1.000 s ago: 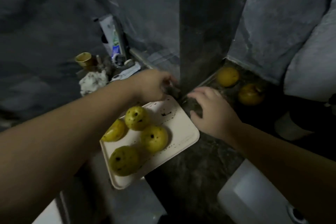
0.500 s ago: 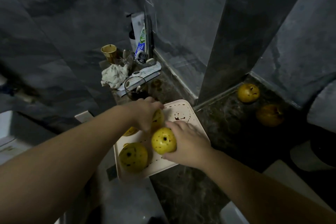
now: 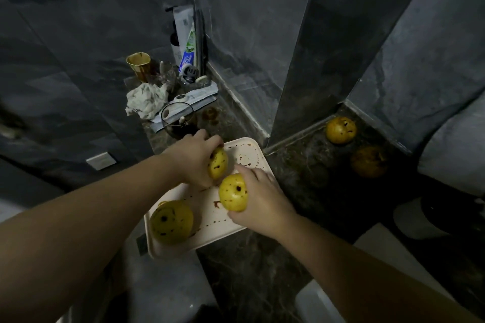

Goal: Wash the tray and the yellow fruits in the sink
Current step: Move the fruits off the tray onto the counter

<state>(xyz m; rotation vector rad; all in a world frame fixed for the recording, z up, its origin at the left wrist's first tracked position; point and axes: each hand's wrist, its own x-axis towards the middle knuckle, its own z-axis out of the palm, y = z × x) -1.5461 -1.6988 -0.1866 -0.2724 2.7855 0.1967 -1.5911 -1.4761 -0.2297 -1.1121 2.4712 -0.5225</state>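
a cream tray (image 3: 246,155), flecked with dark stains, lies flat on the dark counter; three spotted yellow fruits (image 3: 172,225) over it, two gripped by hands; two more fruits (image 3: 340,130) in the far corner

Dark-spotted yellow fruits (image 3: 233,193), cream tray (image 3: 210,220)

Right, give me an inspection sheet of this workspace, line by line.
Surface: dark marble counter, dimly lit.
Job's things: stained beige tray overhanging the counter edge; one spotted yellow fruit on tray; two more fruits by the wall.
Clutter: gold cup, crumpled cloth, glass, toothpaste tube.
Grips: left hand holds a fruit; right hand holds another.
Cables: nothing seen.
Surroundings: grey tiled walls and pillar; sink not identifiable.
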